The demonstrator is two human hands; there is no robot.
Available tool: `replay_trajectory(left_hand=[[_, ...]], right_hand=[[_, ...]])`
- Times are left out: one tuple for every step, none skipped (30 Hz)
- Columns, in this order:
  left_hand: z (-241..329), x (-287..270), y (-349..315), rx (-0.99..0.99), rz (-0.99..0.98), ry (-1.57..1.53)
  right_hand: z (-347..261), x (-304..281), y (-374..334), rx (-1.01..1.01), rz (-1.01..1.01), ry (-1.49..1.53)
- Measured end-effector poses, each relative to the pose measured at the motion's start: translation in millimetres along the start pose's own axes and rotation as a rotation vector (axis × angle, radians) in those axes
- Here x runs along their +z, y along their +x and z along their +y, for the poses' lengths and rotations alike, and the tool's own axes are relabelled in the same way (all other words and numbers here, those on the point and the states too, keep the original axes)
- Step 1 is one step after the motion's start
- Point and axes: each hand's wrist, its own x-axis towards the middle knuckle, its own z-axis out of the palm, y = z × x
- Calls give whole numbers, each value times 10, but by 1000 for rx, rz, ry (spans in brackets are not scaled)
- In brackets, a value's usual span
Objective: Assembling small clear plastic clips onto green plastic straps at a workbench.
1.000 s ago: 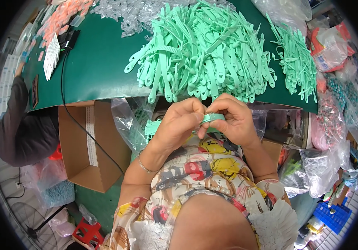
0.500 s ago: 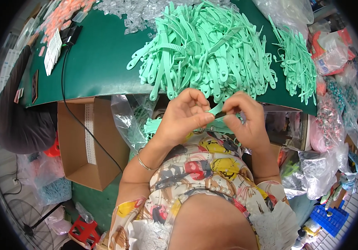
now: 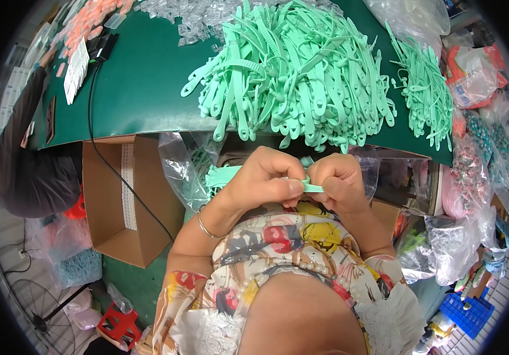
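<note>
Between my two hands is a mint-green rubber strap (image 3: 312,187), held close to my body just below the table edge. My left hand (image 3: 271,180) pinches one part of it between thumb and curled fingers. Closed on the other part is my right hand (image 3: 340,182), its knuckles almost meeting the left hand's. Most of the strap is hidden inside the fingers. Beyond my hands, a big heap of similar mint-green straps (image 3: 302,77) lies on the table, with some ends hanging over the edge. More green straps (image 3: 222,177) lie below the edge, beside my left wrist.
The dark green table (image 3: 142,89) bears a smaller strap pile (image 3: 423,89) at right and clear plastic pieces (image 3: 198,21) at the back. A black cable (image 3: 118,171) hangs past an open cardboard box (image 3: 106,201). A person's dark sleeve (image 3: 23,160) is at far left.
Both hands have come down and nearer to my body, away from the heap. My right fingers have closed more tightly, and the strap is now pulled between both hands.
</note>
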Motion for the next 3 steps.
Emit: replay_trajectory(left_hand=[[-18, 13, -3, -39, 32, -159], [-28, 20, -4, -78, 63, -317], [-14, 25, 8, -102, 102, -275]], right_hand=[[4, 4, 3, 1, -2, 0], [7, 9, 10, 57, 42, 63], [-2, 17, 15, 113, 89, 124]])
